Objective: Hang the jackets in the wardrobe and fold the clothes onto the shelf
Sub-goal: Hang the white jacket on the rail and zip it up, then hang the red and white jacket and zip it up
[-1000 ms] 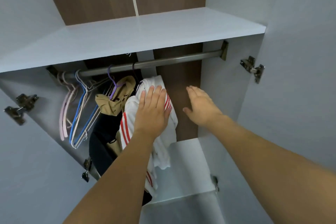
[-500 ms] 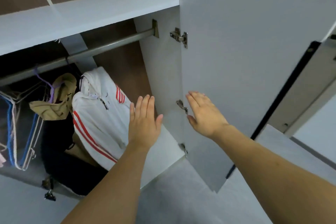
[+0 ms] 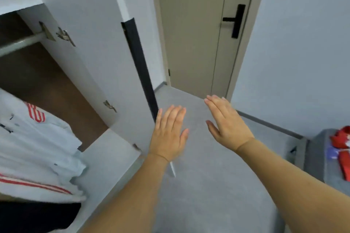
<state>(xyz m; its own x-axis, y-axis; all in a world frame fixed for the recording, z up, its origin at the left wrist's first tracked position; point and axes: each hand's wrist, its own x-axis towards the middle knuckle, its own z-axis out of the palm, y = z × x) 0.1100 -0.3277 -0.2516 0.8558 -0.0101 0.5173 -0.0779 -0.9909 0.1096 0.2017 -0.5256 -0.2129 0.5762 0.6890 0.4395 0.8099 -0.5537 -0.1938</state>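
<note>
Both grips spread flat, empty: left hand (image 3: 169, 134) before wardrobe door (image 3: 98, 47), right hand (image 3: 227, 123) over floor (image 3: 208, 185).

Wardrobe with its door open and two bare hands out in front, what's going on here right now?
A person is standing by the open wardrobe, facing the room door. The left hand and right hand are both flat, fingers straight, holding nothing, above the grey floor. A white jacket with red stripes hangs inside the wardrobe at the left edge. Red clothing lies on a grey surface at the far right, untouched.
</note>
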